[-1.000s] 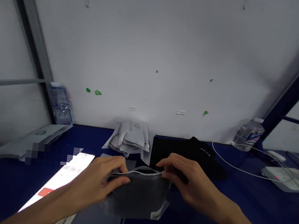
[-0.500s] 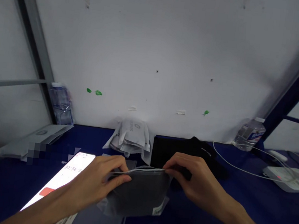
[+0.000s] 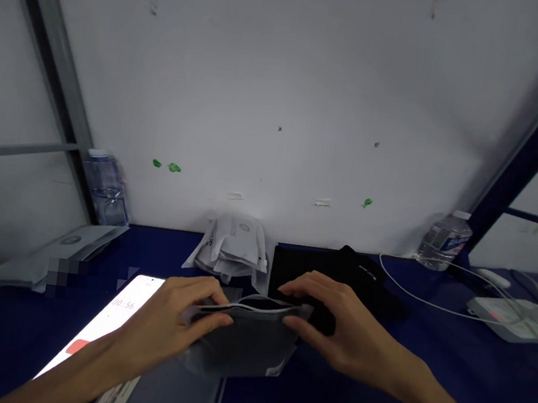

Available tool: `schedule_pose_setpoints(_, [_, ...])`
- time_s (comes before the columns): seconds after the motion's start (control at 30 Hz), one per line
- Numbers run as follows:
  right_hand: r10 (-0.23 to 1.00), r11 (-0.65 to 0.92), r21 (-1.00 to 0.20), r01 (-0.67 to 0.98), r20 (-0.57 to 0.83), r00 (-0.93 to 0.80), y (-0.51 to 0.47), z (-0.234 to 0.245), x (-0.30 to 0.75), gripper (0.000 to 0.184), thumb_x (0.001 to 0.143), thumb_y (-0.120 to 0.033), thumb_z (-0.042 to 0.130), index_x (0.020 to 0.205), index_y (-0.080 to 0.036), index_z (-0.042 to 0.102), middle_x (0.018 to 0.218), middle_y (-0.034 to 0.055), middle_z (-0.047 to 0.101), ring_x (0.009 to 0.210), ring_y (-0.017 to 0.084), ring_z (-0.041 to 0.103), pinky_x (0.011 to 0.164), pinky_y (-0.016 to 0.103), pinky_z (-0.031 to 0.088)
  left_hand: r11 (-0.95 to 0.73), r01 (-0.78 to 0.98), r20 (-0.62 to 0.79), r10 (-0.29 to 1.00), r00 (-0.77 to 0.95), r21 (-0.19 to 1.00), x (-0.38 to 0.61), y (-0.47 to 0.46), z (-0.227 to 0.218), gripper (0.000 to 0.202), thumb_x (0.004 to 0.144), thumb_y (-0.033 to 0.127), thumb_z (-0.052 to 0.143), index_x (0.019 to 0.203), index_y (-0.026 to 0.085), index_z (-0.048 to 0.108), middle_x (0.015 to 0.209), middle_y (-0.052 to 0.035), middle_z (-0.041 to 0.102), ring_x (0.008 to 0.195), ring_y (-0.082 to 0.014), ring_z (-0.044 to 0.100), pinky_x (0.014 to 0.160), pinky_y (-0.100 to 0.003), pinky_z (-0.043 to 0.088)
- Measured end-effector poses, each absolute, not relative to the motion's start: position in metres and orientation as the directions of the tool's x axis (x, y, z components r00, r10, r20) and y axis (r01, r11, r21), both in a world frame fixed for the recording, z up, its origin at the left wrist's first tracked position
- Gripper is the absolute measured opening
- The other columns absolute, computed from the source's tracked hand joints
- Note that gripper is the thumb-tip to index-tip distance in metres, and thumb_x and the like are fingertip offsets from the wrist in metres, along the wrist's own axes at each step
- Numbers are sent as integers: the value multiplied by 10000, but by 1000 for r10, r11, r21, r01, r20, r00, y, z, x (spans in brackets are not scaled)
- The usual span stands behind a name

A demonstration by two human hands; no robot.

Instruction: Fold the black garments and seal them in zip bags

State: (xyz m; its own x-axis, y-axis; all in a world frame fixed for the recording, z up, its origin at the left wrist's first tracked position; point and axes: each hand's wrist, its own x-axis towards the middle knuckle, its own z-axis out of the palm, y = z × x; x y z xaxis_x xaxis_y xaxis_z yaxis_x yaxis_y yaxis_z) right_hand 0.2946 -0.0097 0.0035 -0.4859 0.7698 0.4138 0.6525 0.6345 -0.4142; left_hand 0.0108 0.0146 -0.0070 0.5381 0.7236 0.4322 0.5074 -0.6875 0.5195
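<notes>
A frosted plastic zip bag [image 3: 251,346] with something dark inside hangs between my hands, above the blue table. Its mouth gapes along the top edge, and a white label shows at the lower right corner. My left hand [image 3: 187,312] pinches the left end of the mouth between thumb and fingers. At the other end, my right hand [image 3: 333,317] has its thumb by the front face and its fingers apart from it, above the rim. Below, another frosted bag [image 3: 171,392] lies flat on the table, partly hidden by my left forearm.
Several packed frosted bags [image 3: 239,243] are piled against the wall, beside folded black cloth [image 3: 310,265]. A lit phone [image 3: 128,308] lies left, near more flat bags [image 3: 62,248]. Bottles stand at left [image 3: 106,191] and right [image 3: 443,242]. A white power strip [image 3: 504,319] trails cables.
My right thumb and fingers have parted from their pinch on the rim. The bag's mouth has widened, and the bag has risen and tilted slightly. My left hand keeps its pinch.
</notes>
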Motion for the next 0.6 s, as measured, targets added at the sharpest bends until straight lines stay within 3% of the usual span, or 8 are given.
schedule_pose_setpoints(0.1, [738,675,-436,596,425,-525,-9,-3,290,301,926,-313,668,1220,-248,654,1124,66,696,1010,205,644,877,351,532,-699,487,441,711,547,523,11,11,-6,68,878,293,699,847,234,695,779,41,724,698,-133,673,619,-239,473])
schedule_pose_setpoints(0.23, [686,725,-431,537,522,-508,-4,-11,285,179,924,-226,661,1088,-211,733,939,52,748,845,190,657,747,324,542,-687,505,428,724,542,522,9,11,-4,84,843,322,738,884,253,713,808,44,739,725,-143,683,653,-249,507])
schedule_pose_setpoints(0.4, [656,747,-466,475,633,-411,0,-19,285,161,900,-177,672,1006,-243,773,811,27,751,711,167,634,608,291,511,-708,522,498,706,503,476,5,14,0,92,825,328,753,847,242,729,758,34,731,697,-147,674,655,-260,519])
schedule_pose_setpoints(0.6, [721,692,-501,521,518,-460,-3,-7,290,131,874,-243,706,987,-255,770,884,26,762,771,171,668,673,309,537,-729,474,544,685,486,494,4,14,1,135,887,246,673,765,230,729,682,31,710,613,-114,646,556,-202,494])
